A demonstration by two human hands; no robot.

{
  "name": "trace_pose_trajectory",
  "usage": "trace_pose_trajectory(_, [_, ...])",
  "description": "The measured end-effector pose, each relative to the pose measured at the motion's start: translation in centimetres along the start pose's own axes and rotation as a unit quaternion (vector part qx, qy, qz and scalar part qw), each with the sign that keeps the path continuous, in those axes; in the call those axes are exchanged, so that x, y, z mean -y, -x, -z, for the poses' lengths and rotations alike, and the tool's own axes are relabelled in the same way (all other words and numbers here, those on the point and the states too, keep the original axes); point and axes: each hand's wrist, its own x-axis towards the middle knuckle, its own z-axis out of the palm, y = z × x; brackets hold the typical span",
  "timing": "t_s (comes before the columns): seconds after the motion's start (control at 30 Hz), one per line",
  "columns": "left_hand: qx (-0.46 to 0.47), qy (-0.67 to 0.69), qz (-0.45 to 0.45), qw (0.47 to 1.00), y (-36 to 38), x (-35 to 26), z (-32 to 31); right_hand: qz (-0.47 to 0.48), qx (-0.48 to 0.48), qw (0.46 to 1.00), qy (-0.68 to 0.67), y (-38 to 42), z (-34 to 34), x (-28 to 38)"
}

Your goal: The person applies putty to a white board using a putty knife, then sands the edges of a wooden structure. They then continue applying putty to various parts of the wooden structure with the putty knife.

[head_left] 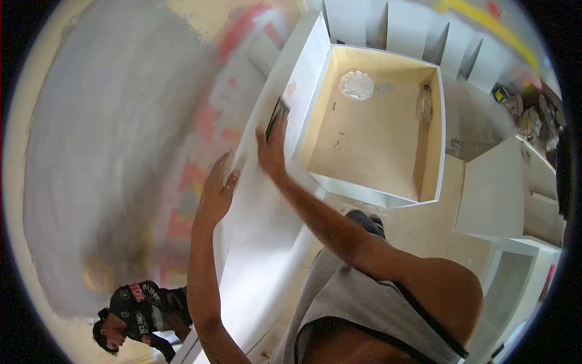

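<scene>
A long white panel (257, 242) runs diagonally through the middle of the view. My right hand (274, 148) is on its far part, holding a dark flat pad (277, 118) against the white surface. Whether the pad is sandpaper I cannot make out. Lower down, my left hand (219, 189) is at the panel's left edge, its fingers apart and nothing in them. Right of the panel is an open white drawer-like box (442, 133) with a bare wood inside. In it lie a white scalloped piece (356, 85) and a clear bottle (424, 104).
A person (139, 312) in a dark printed top bends at the lower left. Several white boards (413, 30) stand along the back. White cabinet parts (492, 188) and a pile of cluttered items (530, 118) are at the right. A grey-smeared wall (109, 133) fills the left.
</scene>
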Motion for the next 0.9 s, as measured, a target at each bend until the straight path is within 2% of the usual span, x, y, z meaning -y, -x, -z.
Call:
trace_pose_trajectory(0.03, [0.002,0.0,-0.007,1.0,-1.3,1.3,-0.5,0.014,0.016,1.0,-0.019,2.7,0.0,0.7])
trace_pose_trajectory(0.1, [0.016,0.047,0.007,0.999,-4.5,4.1,-2.3,-0.027,0.074,0.997,-0.017,7.1,0.5,1.2])
trace_pose_trajectory(0.13, [0.019,0.047,-0.003,0.999,-5.8,5.1,-3.2,-0.022,0.065,0.998,-0.015,5.4,0.4,0.6])
trace_pose_trajectory(0.2, [0.012,-0.006,-0.009,1.0,-7.0,7.4,-5.2,0.01,0.019,1.0,0.021,-0.4,0.2,-0.9])
trace_pose_trajectory(0.27, [0.008,-0.067,-0.009,0.998,-7.2,8.9,-6.3,-0.034,-0.058,0.998,0.005,-9.6,0.3,-2.2])
trace_pose_trajectory(0.33, [0.015,-0.042,0.081,0.996,-6.5,4.2,-4.9,0.0,-0.084,0.996,0.01,-19.7,0.7,-6.0])
trace_pose_trajectory(0.4, [0.018,-0.039,0.085,0.995,-7.4,2.8,-4.6,0.034,-0.089,0.995,-0.003,-28.2,1.4,-10.1])
trace_pose_trajectory(0.43, [0.025,-0.032,0.106,0.994,-7.2,2.6,-4.7,0.027,-0.092,0.995,-0.003,-28.6,1.7,-10.6])
trace_pose_trajectory(0.5, [0.029,-0.047,0.098,0.994,-7.3,2.7,-5.0,-0.033,-0.074,0.991,-0.107,-29.3,2.7,-9.5])
trace_pose_trajectory(0.53, [0.029,-0.06,0.088,0.994,-7.5,2.7,-5.1,-0.036,-0.077,0.99,-0.11,-26.2,2.2,-8.4])
trace_pose_trajectory(0.57, [0.034,-0.065,0.082,0.994,-7.8,2.8,-5.1,-0.032,-0.053,0.997,-0.036,-21.9,1.2,-8.4])
trace_pose_trajectory(0.6, [0.032,-0.064,0.09,0.993,-7.6,2.9,-5.1,-0.015,-0.013,1.0,0.01,-17.2,1.9,-4.9])
trace_pose_trajectory(0.63, [0.03,-0.062,0.1,0.993,-7.6,3.0,-5.1,0.01,0.002,0.998,-0.059,-13.6,2.8,-1.2])
trace_pose_trajectory(0.7, [0.042,-0.049,0.104,0.993,-8.0,2.9,-4.9,-0.117,0.072,0.991,0.0,-8.8,2.0,-1.8])
trace_pose_trajectory(0.73, [0.053,-0.033,0.108,0.992,-7.9,2.9,-4.9,-0.121,0.072,0.99,0.0,-10.8,1.9,-2.6])
trace_pose_trajectory(0.83, [0.051,-0.059,0.084,0.993,-7.9,3.7,-5.0,-0.076,-0.031,0.996,0.028,-24.3,1.8,-7.3])
trace_pose_trajectory(0.87, [0.051,-0.057,0.089,0.993,-7.9,3.7,-5.1,-0.002,-0.065,0.997,0.036,-30.3,2.2,-9.6])
trace_pose_trajectory(0.9, [0.055,-0.062,0.094,0.992,-8.0,3.7,-5.1,0.025,-0.098,0.994,0.052,-35.6,2.5,-10.9])
